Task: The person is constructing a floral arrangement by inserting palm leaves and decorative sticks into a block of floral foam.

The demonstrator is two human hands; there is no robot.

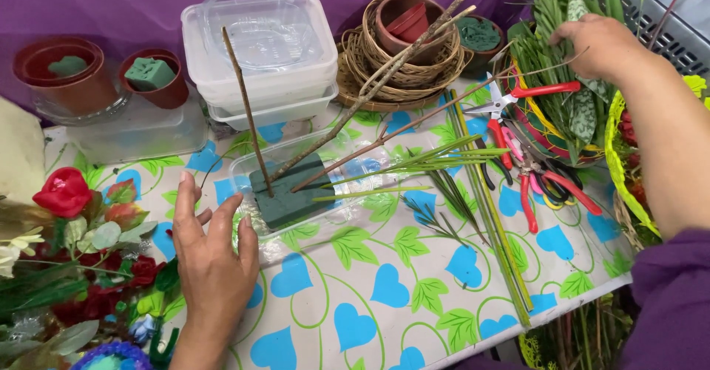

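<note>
In the head view, the left hand [213,255] lies at lower left of the frame, fingers spread and holding nothing, its fingertips just beside the near-left edge of a clear plastic tray [310,185] at centre. In that tray sits a dark green foam block [290,196] with three bare twigs [248,111] stuck in it, leaning up and to the right. The right hand [600,45], at upper right, reaches into a bunch of green leaves [555,15] in a basket [551,137]; its fingers curl among the leaves, but whether they pinch one I cannot tell. Red-handled scissors [532,93] lie across the basket's rim. Long green stems [488,207] run down toward the table's [384,296] near edge. Open tablecloth lies at bottom centre; artificial flowers [66,192] crowd the left edge.
</note>
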